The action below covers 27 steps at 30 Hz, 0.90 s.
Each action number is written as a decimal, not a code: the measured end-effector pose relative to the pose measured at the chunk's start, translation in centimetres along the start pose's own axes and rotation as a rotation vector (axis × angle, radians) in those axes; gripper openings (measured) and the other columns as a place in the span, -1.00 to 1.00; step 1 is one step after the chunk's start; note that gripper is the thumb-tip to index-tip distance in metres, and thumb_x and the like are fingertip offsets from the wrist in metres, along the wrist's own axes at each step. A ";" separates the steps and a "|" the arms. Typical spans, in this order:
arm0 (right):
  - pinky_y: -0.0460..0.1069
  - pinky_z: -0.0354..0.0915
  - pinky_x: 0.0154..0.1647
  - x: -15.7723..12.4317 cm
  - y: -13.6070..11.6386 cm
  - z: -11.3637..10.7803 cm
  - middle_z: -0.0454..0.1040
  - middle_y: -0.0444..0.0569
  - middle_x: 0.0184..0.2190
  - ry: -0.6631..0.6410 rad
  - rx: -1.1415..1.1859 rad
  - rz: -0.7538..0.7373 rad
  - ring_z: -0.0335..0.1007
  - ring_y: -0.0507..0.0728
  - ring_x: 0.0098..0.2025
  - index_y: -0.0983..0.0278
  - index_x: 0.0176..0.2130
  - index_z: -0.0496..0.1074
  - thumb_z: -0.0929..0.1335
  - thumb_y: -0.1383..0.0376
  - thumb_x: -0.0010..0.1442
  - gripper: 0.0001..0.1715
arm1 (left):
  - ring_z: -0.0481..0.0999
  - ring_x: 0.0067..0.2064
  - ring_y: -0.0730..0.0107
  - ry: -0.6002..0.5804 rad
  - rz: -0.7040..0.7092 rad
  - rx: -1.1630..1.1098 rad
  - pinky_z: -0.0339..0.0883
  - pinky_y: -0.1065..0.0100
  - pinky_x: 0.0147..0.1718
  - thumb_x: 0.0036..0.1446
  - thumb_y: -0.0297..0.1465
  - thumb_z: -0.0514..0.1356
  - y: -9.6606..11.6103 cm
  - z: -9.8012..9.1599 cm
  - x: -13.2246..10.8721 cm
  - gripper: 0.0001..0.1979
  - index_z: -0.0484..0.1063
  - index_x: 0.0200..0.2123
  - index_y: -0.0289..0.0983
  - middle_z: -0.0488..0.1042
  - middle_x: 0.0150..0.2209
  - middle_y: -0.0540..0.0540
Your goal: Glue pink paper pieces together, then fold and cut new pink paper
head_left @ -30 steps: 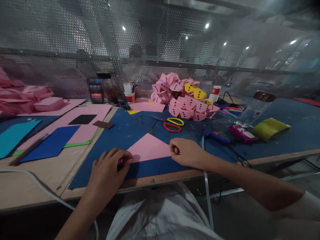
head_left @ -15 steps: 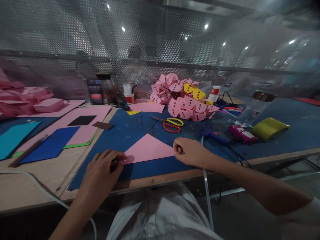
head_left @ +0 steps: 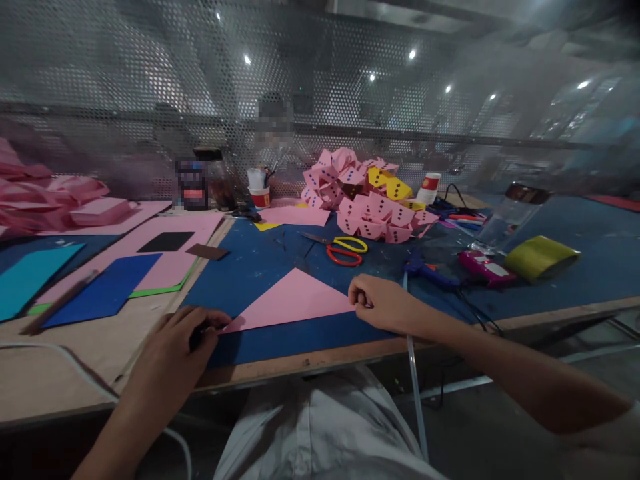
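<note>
The pink triangle [head_left: 295, 301] was touched at its ends by the left hand [head_left: 175, 343] and right hand [head_left: 384, 303], both curled, pinching indiscernible.

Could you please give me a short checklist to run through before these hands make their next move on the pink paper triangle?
1. Pink paper triangle lying on the blue mat: ok.
2. Right hand at the triangle's right corner: ok, fingers curled there; whether they pinch the paper, cannot tell.
3. Left hand at the left corner: ok, fingertips are there; firmness of hold, cannot tell.
4. Scissors clear of the paper: ok, they lie beyond it, apart.
5. Blue glue gun clear of the paper: ok, off to the right.
6. Glue gun cool: cannot tell.
</note>
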State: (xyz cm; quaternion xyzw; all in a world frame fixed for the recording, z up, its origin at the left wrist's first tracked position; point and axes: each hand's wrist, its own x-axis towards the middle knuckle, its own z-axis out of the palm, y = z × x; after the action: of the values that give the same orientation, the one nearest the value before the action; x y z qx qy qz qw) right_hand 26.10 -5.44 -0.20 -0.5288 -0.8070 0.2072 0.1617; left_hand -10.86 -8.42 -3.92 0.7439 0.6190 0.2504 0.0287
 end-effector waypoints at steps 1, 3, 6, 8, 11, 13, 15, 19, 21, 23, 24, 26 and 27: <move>-0.08 0.15 -0.30 -0.1 0.1 -0.1 0.49 -0.12 -0.32 0.001 0.015 -0.008 0.35 0.03 -0.34 0.27 -0.25 0.45 0.34 0.46 0.09 -0.82 | 0.47 0.00 0.03 0.000 0.001 0.000 0.32 0.05 0.05 0.26 -0.36 0.03 -0.1 0.0 0.0 -0.76 0.51 -0.19 -0.11 0.61 -0.15 -0.04; -0.09 0.18 -0.29 -0.2 0.3 -0.2 0.48 -0.12 -0.29 -0.002 0.039 -0.019 0.36 0.03 -0.33 0.28 -0.24 0.45 0.33 0.49 0.08 -0.78 | 0.47 0.00 0.04 0.002 -0.005 0.005 0.32 0.06 0.05 0.26 -0.36 0.03 -0.2 0.0 0.0 -0.76 0.51 -0.20 -0.10 0.61 -0.16 -0.04; -0.09 0.21 -0.26 -0.3 0.4 -0.5 0.46 -0.09 -0.25 -0.010 0.059 -0.022 0.36 0.03 -0.30 0.29 -0.21 0.45 0.31 0.53 0.07 -0.72 | 0.46 0.00 0.04 -0.013 -0.022 0.001 0.32 0.07 0.03 0.28 -0.32 0.04 -0.4 0.1 0.0 -0.77 0.52 -0.19 -0.08 0.61 -0.14 -0.02; -0.08 0.22 -0.24 -0.4 0.6 -0.8 0.46 -0.07 -0.20 -0.021 0.076 -0.033 0.36 0.04 -0.28 0.29 -0.18 0.45 0.30 0.56 0.06 -0.66 | 0.47 0.00 0.04 -0.017 -0.017 0.002 0.32 0.07 0.03 0.29 -0.30 0.04 -0.6 0.1 0.0 -0.76 0.53 -0.19 -0.07 0.61 -0.13 -0.02; -0.08 0.24 -0.22 -0.6 1.2 -1.3 0.44 -0.04 -0.13 -0.046 0.093 -0.074 0.34 0.04 -0.25 0.29 -0.12 0.45 0.28 0.58 0.04 -0.58 | 0.48 0.00 0.02 -0.017 -0.005 0.009 0.32 0.06 0.04 0.28 -0.29 0.04 -0.9 0.1 0.1 -0.75 0.53 -0.18 -0.08 0.62 -0.13 -0.02; -0.08 0.24 -0.20 -0.7 1.8 -1.7 0.43 -0.04 -0.10 -0.057 0.086 -0.090 0.34 0.05 -0.23 0.28 -0.10 0.45 0.27 0.60 0.03 -0.54 | 0.49 0.01 0.01 -0.025 -0.021 0.010 0.34 0.05 0.03 0.26 -0.30 0.05 -1.2 0.2 0.1 -0.76 0.52 -0.19 -0.07 0.62 -0.14 -0.01; -0.08 0.24 -0.21 -0.8 2.3 -2.0 0.43 -0.05 -0.10 -0.053 0.090 -0.086 0.35 0.04 -0.23 0.27 -0.09 0.45 0.27 0.60 0.04 -0.53 | 0.49 0.02 -0.01 -0.010 -0.053 -0.001 0.37 0.04 0.01 0.24 -0.29 0.06 -1.3 0.2 -0.1 -0.76 0.52 -0.17 -0.08 0.62 -0.11 -0.03; -0.07 0.27 -0.21 -1.1 1.7 -2.1 0.45 -0.06 -0.09 0.013 0.115 -0.118 0.38 0.04 -0.25 0.26 -0.08 0.44 0.28 0.57 0.17 -0.63 | 0.51 0.07 0.02 0.133 -0.070 -0.026 0.37 0.06 0.03 0.26 -0.25 0.06 -0.5 -0.2 -0.8 -0.74 0.48 -0.07 -0.09 0.55 -0.01 -0.09; -0.04 0.28 -0.12 -1.0 0.7 -1.9 0.47 -0.04 -0.09 0.050 0.063 -0.203 0.41 0.07 -0.18 0.27 -0.11 0.45 0.33 0.52 0.25 -0.75 | 0.50 0.09 0.05 0.241 -0.003 -0.033 0.35 0.08 0.09 0.30 -0.25 0.07 0.7 -0.4 -1.0 -0.77 0.47 -0.07 -0.08 0.53 0.00 -0.09; -0.01 0.28 -0.04 -0.8 -0.3 -1.4 0.49 -0.01 -0.12 0.033 -0.002 -0.298 0.42 0.12 -0.09 0.27 -0.12 0.47 0.37 0.45 0.33 -0.87 | 0.51 0.07 0.09 0.199 0.107 -0.109 0.34 0.12 0.09 0.34 -0.21 0.11 2.1 -0.1 -1.0 -0.78 0.49 -0.05 -0.07 0.54 -0.01 -0.07; -0.01 0.28 -0.02 -0.6 -0.7 -1.2 0.50 0.00 -0.12 0.004 -0.025 -0.346 0.42 0.13 -0.06 0.28 -0.12 0.49 0.38 0.42 0.36 -0.91 | 0.52 0.03 0.11 0.145 0.157 -0.146 0.37 0.15 0.05 0.35 -0.17 0.13 2.7 0.2 -0.8 -0.77 0.50 -0.05 -0.07 0.55 -0.03 -0.06; 0.01 0.27 0.00 -0.1 -1.3 -0.6 0.51 0.01 -0.12 -0.011 -0.066 -0.418 0.43 0.14 -0.04 0.29 -0.12 0.51 0.41 0.37 0.37 -0.94 | 0.53 0.01 0.12 0.099 0.256 -0.204 0.39 0.17 0.01 0.36 -0.13 0.15 3.6 1.2 -0.2 -0.74 0.56 -0.09 -0.09 0.59 -0.07 -0.07; 0.01 0.28 0.01 0.2 -1.4 -0.3 0.52 0.02 -0.12 -0.017 -0.087 -0.439 0.43 0.15 -0.04 0.30 -0.12 0.51 0.42 0.36 0.37 -0.93 | 0.53 0.02 0.12 0.053 0.281 -0.210 0.39 0.16 0.03 0.38 -0.13 0.14 3.9 1.7 0.1 -0.73 0.58 -0.08 -0.09 0.59 -0.06 -0.07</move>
State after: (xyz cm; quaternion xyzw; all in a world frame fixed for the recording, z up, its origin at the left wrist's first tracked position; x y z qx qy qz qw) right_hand 25.06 -5.73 0.79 -0.3453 -0.9122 0.1364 0.1731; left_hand -6.62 -8.79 -3.99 0.8093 0.4798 0.3346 0.0545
